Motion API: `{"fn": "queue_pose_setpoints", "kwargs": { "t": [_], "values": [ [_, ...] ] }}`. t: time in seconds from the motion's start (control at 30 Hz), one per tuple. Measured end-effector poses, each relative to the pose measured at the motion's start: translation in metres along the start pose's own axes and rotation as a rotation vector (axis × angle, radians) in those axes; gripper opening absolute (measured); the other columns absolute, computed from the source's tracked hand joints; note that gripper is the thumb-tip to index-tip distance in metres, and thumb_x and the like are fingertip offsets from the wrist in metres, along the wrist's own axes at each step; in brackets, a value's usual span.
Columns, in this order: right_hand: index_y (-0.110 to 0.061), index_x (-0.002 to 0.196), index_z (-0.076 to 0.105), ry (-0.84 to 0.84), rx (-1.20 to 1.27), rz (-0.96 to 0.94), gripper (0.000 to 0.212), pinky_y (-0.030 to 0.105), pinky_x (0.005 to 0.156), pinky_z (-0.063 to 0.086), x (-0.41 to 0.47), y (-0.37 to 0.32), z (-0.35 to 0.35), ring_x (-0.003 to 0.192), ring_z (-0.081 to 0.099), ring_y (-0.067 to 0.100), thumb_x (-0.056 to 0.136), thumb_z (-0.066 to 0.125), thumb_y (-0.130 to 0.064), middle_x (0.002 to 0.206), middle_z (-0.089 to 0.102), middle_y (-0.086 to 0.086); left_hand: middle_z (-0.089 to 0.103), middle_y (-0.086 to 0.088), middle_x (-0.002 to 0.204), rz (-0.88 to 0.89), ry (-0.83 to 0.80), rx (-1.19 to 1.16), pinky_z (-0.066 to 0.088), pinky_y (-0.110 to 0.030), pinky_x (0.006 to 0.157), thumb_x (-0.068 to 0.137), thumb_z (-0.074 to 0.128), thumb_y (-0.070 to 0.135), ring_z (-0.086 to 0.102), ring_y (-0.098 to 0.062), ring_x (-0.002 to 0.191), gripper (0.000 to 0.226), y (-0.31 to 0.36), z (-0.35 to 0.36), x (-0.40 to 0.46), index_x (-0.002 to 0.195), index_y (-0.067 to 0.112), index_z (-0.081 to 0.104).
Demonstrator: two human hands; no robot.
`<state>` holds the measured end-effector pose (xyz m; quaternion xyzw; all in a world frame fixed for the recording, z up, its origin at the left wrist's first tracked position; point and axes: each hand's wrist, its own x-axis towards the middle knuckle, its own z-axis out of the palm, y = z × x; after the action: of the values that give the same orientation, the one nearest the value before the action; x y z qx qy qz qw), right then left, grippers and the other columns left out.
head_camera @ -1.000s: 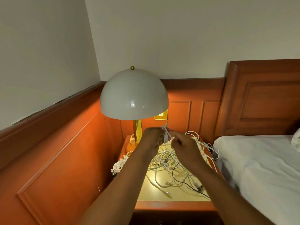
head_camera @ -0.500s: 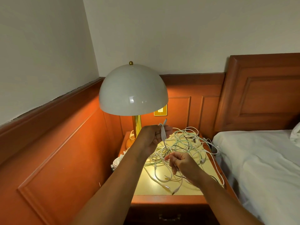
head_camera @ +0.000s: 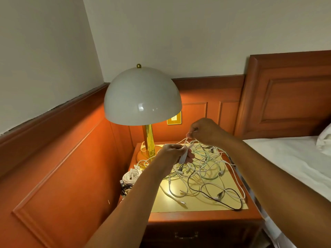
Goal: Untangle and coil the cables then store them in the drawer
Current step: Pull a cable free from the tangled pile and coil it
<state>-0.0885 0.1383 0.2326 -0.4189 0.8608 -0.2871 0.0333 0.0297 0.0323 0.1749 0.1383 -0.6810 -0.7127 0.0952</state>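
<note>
Because the thin white cable pinched in both your hands is limp and light, grip near its plug.

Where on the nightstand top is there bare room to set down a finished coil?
Bare patch: the front-left of the nightstand top, between the front edge and the loose white cable end. Crowded: the cable tangle across the middle and right, the coiled bundles at the left edge, and the lamp behind.
</note>
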Motion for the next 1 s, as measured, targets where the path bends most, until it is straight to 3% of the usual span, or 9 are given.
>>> {"fn": "queue_pose_setpoints", "kwargs": {
  "t": [0.17,0.23,0.37,0.47,0.57,0.67,0.77,0.9,1.0],
  "values": [
    [-0.002,0.091,0.068,0.146,0.052,-0.035,0.023,0.029,0.065,0.043,-0.038,-0.006,0.049,0.07,0.053,0.017,0.098,0.048,-0.011,0.08,0.062,0.009,0.069,-0.009,0.079,-0.048,0.212,-0.287,0.052,-0.03,0.074,0.098,0.05,0.006,0.066,-0.021,0.076,0.02,-0.013,-0.007,0.009,0.091,0.001,0.068],
    [-0.009,0.104,0.066,0.243,0.205,-0.032,0.02,0.01,0.058,0.039,-0.059,-0.012,0.078,0.068,0.051,0.001,0.099,0.047,-0.01,0.084,0.061,0.001,0.066,-0.01,0.08,-0.065,0.229,-0.405,0.053,-0.024,0.066,0.098,0.051,0.006,0.064,-0.018,0.074,0.017,-0.017,-0.006,0.01,0.096,0.0,0.067],
    [-0.011,0.129,0.058,0.469,0.373,-0.005,0.031,-0.002,0.071,0.04,-0.074,-0.013,0.122,0.097,0.059,0.006,0.098,0.054,-0.012,0.113,0.063,0.001,0.064,-0.015,0.085,-0.079,0.231,-0.637,0.054,-0.022,0.061,0.097,0.05,0.004,0.064,-0.02,0.072,0.017,-0.025,0.002,0.006,0.103,-0.004,0.064],
    [-0.008,0.131,0.055,0.551,0.325,-0.05,0.037,0.0,0.071,0.04,-0.075,-0.009,0.136,0.1,0.054,0.01,0.095,0.06,-0.013,0.12,0.053,0.006,0.064,-0.015,0.089,-0.107,0.215,-0.758,0.055,-0.022,0.053,0.098,0.05,0.007,0.064,-0.022,0.075,0.02,-0.026,0.005,-0.001,0.11,-0.004,0.062],
    [-0.004,0.126,0.059,0.594,0.237,-0.11,0.039,0.007,0.074,0.04,-0.076,-0.007,0.142,0.098,0.057,0.012,0.088,0.068,-0.008,0.116,0.058,0.013,0.064,-0.015,0.091,-0.139,0.24,-0.82,0.055,-0.021,0.051,0.098,0.05,0.008,0.066,-0.021,0.075,0.022,-0.027,0.006,-0.004,0.113,-0.003,0.061],
    [-0.002,0.119,0.065,0.635,0.205,-0.099,0.033,0.002,0.074,0.033,-0.075,-0.006,0.141,0.092,0.06,0.013,0.086,0.07,-0.006,0.108,0.065,0.015,0.062,-0.017,0.089,-0.159,0.25,-0.879,0.052,-0.018,0.045,0.098,0.05,0.007,0.067,-0.018,0.064,0.02,-0.029,0.006,-0.006,0.109,-0.005,0.061],
    [-0.002,0.116,0.067,0.656,0.199,-0.092,0.026,0.003,0.076,0.034,-0.076,-0.003,0.14,0.093,0.068,0.023,0.09,0.065,-0.008,0.106,0.067,0.015,0.066,-0.016,0.083,-0.164,0.256,-0.868,0.056,-0.02,0.058,0.098,0.05,0.006,0.065,-0.018,0.069,0.019,-0.031,0.007,-0.009,0.106,-0.004,0.064],
    [-0.003,0.121,0.065,0.613,0.205,-0.079,0.029,0.02,0.082,0.045,-0.075,-0.002,0.141,0.105,0.065,0.027,0.094,0.061,-0.013,0.113,0.068,0.015,0.066,-0.017,0.082,-0.16,0.268,-0.875,0.057,-0.022,0.064,0.098,0.05,0.005,0.067,-0.019,0.071,0.018,-0.032,0.006,-0.009,0.102,-0.005,0.065],
    [-0.005,0.122,0.066,0.62,0.21,-0.034,0.03,0.015,0.078,0.041,-0.071,-0.001,0.139,0.104,0.065,0.024,0.095,0.062,-0.017,0.113,0.069,0.013,0.064,-0.018,0.089,-0.146,0.257,-0.884,0.057,-0.024,0.072,0.099,0.047,0.003,0.065,-0.021,0.079,0.019,-0.035,0.006,-0.008,0.105,-0.006,0.063]
  ]
}}
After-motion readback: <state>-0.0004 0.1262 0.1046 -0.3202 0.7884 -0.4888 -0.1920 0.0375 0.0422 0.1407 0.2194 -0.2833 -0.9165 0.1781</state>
